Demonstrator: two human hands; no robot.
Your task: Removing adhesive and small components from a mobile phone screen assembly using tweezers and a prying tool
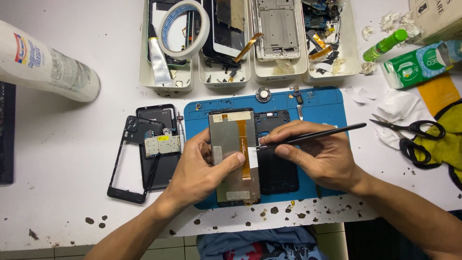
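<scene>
Here we work over the blue rubber repair mat (327, 103) under both hands, peeling a white tape tab off the back of the grey rectangular phone display panel (233, 154). Our left hand (199, 171) clamps that panel, thumb pressed on its back. Our right hand (317, 154), just beside it, is closed in a pinch on thin black tweezers (313, 136), tips at the tab. Next, we judge, comes a slow, shallow pull.
</scene>
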